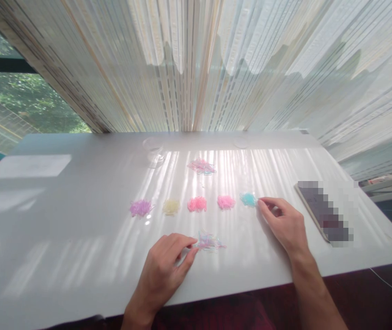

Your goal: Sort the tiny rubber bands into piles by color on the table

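Observation:
My left hand (pixel 168 259) is at the left edge of a small mixed-colour pile (pixel 209 241) of thin, clip-like pieces. Its thumb and forefinger are drawn together there, and whatever lies between the tips is too small to make out. At the right edge of a teal pile (pixel 248 199), the fingertips of my right hand (pixel 285 221) are pinched, and their contents cannot be made out either. Left of the teal pile, a row of similar pieces runs through a pink pile (pixel 226 202), a coral-pink pile (pixel 196 204), a pale yellow pile (pixel 171 207) and a purple pile (pixel 140 208).
Farther back lies another pile (pixel 201 166), mostly pink. A clear container (pixel 155 153) stands behind it to the left, and a clear round piece (pixel 241 144) lies near the back edge. A phone (pixel 322 213), partly blurred out, rests on the white table (pixel 89 220) at right.

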`<state>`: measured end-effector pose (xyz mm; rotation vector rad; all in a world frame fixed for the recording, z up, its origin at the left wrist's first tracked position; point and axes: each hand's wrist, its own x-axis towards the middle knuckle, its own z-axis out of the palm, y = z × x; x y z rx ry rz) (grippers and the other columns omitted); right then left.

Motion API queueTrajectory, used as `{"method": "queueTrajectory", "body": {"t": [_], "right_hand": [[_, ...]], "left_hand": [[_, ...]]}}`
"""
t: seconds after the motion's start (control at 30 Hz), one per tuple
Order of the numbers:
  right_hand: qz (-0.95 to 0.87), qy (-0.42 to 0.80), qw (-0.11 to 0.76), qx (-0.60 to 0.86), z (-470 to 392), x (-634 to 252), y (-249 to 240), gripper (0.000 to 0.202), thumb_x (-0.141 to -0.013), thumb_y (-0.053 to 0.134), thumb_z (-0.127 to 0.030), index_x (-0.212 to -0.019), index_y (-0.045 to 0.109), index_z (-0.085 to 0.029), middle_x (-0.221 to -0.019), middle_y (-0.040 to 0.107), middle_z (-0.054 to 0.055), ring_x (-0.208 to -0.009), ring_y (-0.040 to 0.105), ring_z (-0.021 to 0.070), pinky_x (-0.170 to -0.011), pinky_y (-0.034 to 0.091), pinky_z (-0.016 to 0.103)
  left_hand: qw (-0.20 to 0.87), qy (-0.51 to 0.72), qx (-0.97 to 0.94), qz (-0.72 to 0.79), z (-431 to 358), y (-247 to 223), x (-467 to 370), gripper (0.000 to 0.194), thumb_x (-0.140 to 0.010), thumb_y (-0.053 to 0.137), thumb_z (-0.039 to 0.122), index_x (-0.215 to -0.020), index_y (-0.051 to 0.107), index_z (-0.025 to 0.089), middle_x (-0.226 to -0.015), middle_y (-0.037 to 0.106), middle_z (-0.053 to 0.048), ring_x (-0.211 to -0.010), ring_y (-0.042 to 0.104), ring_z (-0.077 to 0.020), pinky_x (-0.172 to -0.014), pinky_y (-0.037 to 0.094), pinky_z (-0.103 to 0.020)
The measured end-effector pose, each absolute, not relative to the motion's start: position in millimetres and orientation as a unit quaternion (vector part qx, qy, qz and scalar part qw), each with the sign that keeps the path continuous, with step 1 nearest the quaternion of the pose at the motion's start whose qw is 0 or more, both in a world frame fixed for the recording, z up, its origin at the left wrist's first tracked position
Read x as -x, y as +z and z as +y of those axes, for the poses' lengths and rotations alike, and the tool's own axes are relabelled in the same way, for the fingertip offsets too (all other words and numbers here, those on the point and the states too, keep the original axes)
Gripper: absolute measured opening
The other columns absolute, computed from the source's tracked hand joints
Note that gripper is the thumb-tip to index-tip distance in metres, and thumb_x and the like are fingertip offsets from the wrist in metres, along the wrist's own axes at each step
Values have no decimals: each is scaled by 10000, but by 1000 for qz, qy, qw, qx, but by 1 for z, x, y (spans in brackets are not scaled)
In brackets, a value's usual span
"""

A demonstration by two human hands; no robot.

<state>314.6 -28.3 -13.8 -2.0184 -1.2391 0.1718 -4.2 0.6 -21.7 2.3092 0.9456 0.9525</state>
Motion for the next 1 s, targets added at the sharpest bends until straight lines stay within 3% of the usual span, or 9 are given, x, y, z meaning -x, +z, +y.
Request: {"method": "queueTrajectory", "body": {"t": [0.13,0.3,0.5,0.67,0.83,1.0], "right_hand": [[-521,54,371,767,-30,-316,-16,336,-911,614,-501,-890,788,-215,-873,781,67,-737,684,217,-705,536,346],[-528,29,366,766,-31,-318,-20,326,-967,585,-472,-928,780,-214,-871,774,61,-651,638,190,-644,531,336],[-574,-8,402,714,-37,-307,-12,191,-989,600,-328,-976,754,-216,-836,735,52,-719,663,207,-647,544,342],[-704,87,382,593,-53,-276,-1,125,-983,619,-166,-1018,716,-236,-892,717,49,-829,684,217,-736,578,356],[-741,184,320,560,-63,-250,-2,125,-960,671,-167,-1069,681,-227,-922,682,50,-855,645,219,-739,576,362],[-748,170,311,561,-59,-239,-8,73,-955,664,-147,-967,664,-219,-867,668,35,-814,628,209,-739,564,364]], "left_hand": [[233,343,-842,346,0,-21,4,70,-1041,591,220,-1047,661,215,-849,733,-15,-636,614,-143,-651,504,-286],[233,339,-844,344,0,-21,4,73,-1038,589,209,-1038,662,214,-849,736,-18,-650,628,-144,-656,508,-287],[243,338,-841,347,0,-23,5,76,-1026,605,180,-1058,662,218,-862,726,-6,-642,601,-140,-663,494,-294],[246,338,-840,347,0,-23,5,75,-1024,607,179,-1052,666,217,-868,725,-3,-655,610,-144,-676,491,-297],[247,330,-843,346,0,-23,5,86,-1032,596,185,-1041,675,219,-860,732,-7,-665,622,-151,-679,485,-302],[250,320,-845,349,0,-22,5,96,-1036,589,191,-1028,680,220,-853,730,-7,-672,626,-153,-682,486,-308]]}}
